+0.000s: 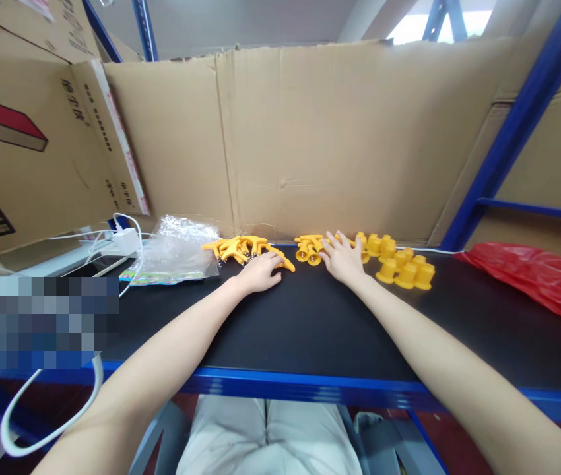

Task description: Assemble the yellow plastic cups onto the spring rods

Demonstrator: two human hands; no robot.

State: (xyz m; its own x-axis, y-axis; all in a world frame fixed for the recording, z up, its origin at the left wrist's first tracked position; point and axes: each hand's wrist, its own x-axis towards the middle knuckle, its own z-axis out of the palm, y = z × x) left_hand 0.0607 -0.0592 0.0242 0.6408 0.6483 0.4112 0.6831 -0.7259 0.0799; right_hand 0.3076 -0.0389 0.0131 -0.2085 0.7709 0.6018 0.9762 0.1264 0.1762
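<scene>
My left hand (262,272) is low over the black tabletop, at the right end of a heap of yellow T-shaped handles (233,248) with small metal coils or screws at their ends. Its thumb and fingers are apart. One yellow handle (288,264) shows just past the fingertips; whether they touch it I cannot tell. With fingers spread, my right hand (344,260) reaches over a second group of yellow pieces, some partly hidden beneath it. Left of that hand, two yellow bell-like cups (309,254) lie with their openings toward me. To its right stand several yellow cups (404,272), wide rim down.
A clear plastic bag (181,247) lies left of the handles, beside a white charger (125,242) with cables. At the right is a red plastic bag (532,277). Cardboard (310,145) walls the back, and a blue metal edge (310,384) runs along the front.
</scene>
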